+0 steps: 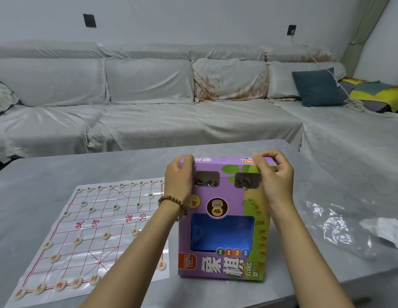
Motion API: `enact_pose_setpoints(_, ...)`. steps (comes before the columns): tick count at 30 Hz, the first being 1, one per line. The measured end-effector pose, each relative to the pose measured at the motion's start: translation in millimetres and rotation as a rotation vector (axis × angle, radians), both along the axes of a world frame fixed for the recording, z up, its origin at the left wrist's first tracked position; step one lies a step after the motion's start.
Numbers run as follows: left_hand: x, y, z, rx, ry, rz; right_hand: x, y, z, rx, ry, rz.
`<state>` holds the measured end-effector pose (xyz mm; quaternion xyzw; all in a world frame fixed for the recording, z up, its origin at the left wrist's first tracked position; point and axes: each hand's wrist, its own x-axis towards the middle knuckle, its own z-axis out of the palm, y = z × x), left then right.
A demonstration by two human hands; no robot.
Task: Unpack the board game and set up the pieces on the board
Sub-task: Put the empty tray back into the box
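Head view: the tall purple cardboard game box [224,192] stands upright on the grey table [127,165], just right of the plastic board sheet [100,254], where round cream pieces [107,236] are laid out. The left hand [179,174] clamps its top-left corner and the right hand [272,172] pinches the top flap. Setup looks nearly done; next, that flap needs working squarely.

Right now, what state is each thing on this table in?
game box, standing upright, held at its top edge.
left hand, gripping the box's top left corner.
right hand, pinching the top right edge.
board sheet, spread flat left of the box.
pieces, set out on the board sheet.
plastic wrap, crumpled, lying right of the box.
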<state>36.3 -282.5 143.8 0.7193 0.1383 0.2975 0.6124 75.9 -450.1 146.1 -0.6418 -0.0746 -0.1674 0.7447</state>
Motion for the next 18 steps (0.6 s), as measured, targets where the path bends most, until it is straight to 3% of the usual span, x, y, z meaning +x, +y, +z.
enact_pose_setpoints(8, 0.1, -3.6, 2.8, -0.084, -0.184, -0.038, -1.1, 1.4, 2.4, 0.044, -0.098, 0.015)
enact_pose_setpoints(18, 4.5, -0.2, -0.5, -0.020, -0.109, -0.015, 7.1, 5.5, -5.7, -0.053, -0.107, -0.131)
